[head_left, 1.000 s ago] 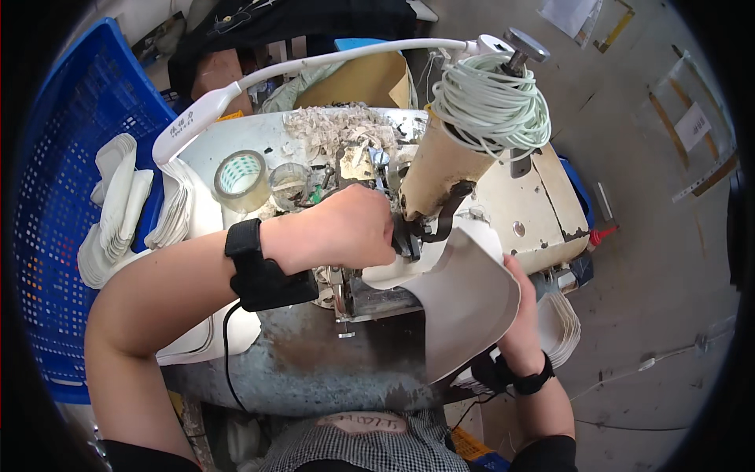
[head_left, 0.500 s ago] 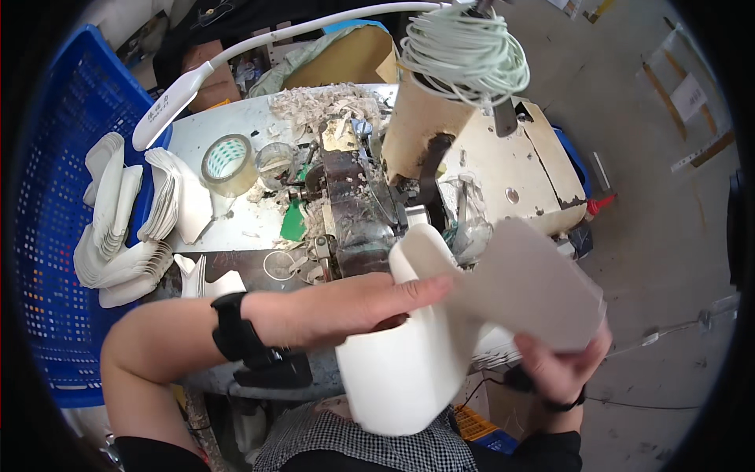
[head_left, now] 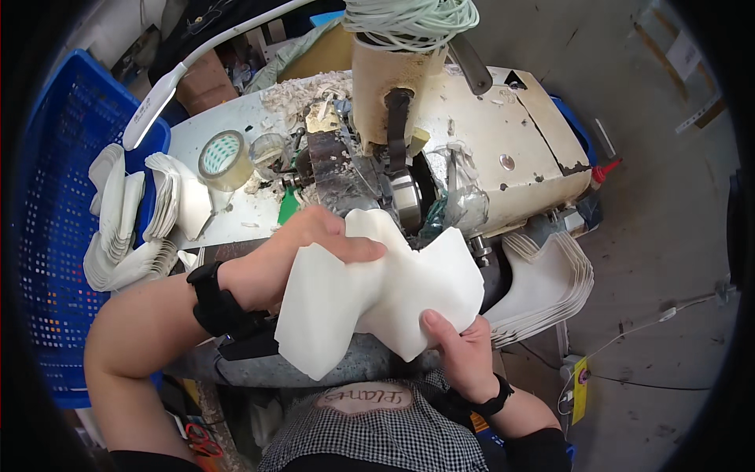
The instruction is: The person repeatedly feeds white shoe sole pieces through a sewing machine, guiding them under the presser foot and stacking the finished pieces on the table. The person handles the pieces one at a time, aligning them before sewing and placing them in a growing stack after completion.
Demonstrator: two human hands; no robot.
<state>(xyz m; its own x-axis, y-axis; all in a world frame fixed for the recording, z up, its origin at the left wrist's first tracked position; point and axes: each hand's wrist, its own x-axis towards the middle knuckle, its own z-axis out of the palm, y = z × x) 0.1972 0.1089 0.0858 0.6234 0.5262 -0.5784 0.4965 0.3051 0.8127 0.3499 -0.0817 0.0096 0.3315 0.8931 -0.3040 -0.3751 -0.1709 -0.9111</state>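
A white, flexible sheet piece with a wavy cut outline (head_left: pixel 397 287) is stretched between my two hands, in front of the machine's metal roller (head_left: pixel 406 203). My left hand (head_left: pixel 311 245) is closed on its upper left part, thumb on top and the other fingers mostly hidden. Its lower right edge is pinched by my right hand (head_left: pixel 464 350), with the thumb on the upper face and fingers partly underneath. The sheet's far edge lies close to the roller; whether they touch I cannot tell.
A stack of similar white pieces (head_left: pixel 543 287) lies right of the machine (head_left: pixel 511 157). More bundles (head_left: pixel 118 212) are at the blue basket (head_left: pixel 59 228). A tape roll (head_left: pixel 224 160), scraps (head_left: pixel 303 94) and a white lamp (head_left: pixel 153 106) occupy the left side. Coiled cord (head_left: pixel 413 22) hangs above.
My right hand has moved left and the sheet is now spread out between both hands, facing up. The view has shifted, showing the roller and the right-hand stack more fully.
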